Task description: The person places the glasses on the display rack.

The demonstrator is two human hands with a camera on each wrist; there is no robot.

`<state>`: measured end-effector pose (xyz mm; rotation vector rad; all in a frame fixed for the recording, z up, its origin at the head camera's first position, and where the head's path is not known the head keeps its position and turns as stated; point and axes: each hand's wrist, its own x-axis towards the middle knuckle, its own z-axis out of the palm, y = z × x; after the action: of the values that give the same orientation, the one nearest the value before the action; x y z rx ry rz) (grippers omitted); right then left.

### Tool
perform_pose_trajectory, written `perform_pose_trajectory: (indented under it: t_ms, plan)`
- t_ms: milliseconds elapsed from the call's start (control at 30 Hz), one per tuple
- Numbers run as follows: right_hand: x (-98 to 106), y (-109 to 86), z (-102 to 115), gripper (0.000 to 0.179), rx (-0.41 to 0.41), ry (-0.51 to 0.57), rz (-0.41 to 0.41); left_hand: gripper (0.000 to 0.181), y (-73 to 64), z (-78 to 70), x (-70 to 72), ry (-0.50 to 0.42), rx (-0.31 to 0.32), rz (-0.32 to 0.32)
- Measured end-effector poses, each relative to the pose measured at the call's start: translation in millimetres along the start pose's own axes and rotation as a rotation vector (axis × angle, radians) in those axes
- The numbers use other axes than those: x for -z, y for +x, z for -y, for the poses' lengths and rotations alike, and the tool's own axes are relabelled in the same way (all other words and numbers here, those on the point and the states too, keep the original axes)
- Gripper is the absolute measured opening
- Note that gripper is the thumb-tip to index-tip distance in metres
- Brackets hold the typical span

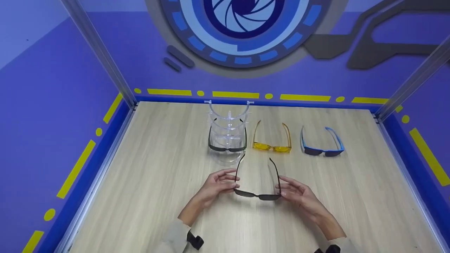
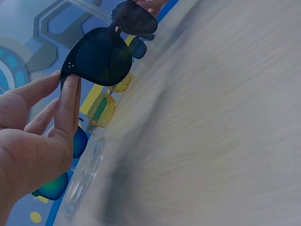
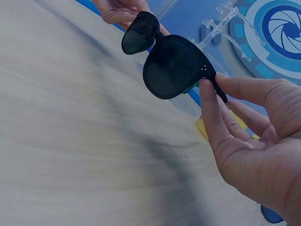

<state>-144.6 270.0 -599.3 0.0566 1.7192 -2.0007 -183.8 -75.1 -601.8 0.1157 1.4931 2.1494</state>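
Observation:
A pair of black sunglasses point(image 1: 269, 197) is held between both hands, lenses toward the person and temples pointing away. My left hand point(image 1: 219, 184) pinches the left temple close to the hinge. On the other side, my right hand point(image 1: 299, 195) pinches the right temple near its hinge. Both wrist views show the dark lenses point(image 2: 96, 56) raised above the table, with a shadow beneath. Just beyond the left hand stands a clear plastic display rack point(image 1: 229, 123), and dark-framed sunglasses point(image 1: 226, 149) sit low on it.
Yellow glasses point(image 1: 272, 147) lie on the wooden table point(image 1: 147, 182) to the right of the rack. Blue-framed sunglasses point(image 1: 323, 151) lie farther right. Blue printed walls point(image 1: 70, 88) and metal posts point(image 1: 105, 56) border the table at the back and sides.

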Motion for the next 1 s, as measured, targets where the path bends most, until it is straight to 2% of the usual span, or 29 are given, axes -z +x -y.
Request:
perform_pose_trajectory:
  t_ms: [167, 433, 600, 1000]
  plan:
    - [-6.2, 2.2, 1.7, 0.068, -0.012, -0.002, -0.017, 0.062, -6.8, -2.0, 2.9, 0.001, -0.011, -0.011]
    - [-17.3, 5.1, 1.9, 0.062, 0.018, 0.082, -0.008, 0.061, -14.5, -4.1, 9.5, 0.004, -0.028, -0.042]
    - [-22.0, 7.4, 4.5, 0.057, 0.046, 0.128, -0.002, 0.059, -13.4, -8.4, 11.9, 0.002, -0.034, -0.068]
    - [-29.5, 12.4, 12.9, 0.049, 0.104, 0.196, -0.009, 0.058, -13.8, -21.2, 13.1, 0.015, -0.067, -0.079]
